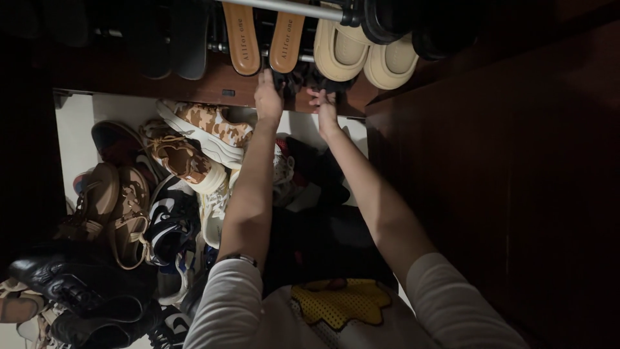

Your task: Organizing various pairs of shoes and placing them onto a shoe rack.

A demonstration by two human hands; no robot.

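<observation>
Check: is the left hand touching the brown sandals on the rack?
Cannot tell. In the head view the left hand has its fingertips right below the brown sandals, against a dark item; shadow hides any contact or gap.

Dark footwear (302, 79), black and indistinct; at the rack's (284, 8) lower edge, just below the tan insoles; both hands touch it.

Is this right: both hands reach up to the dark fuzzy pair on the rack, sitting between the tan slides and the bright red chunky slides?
Not quite. In the head view the left hand and right hand do reach the dark fuzzy pair on the rack, beside the tan slides, but the chunky slides are cream, not bright red.
</observation>
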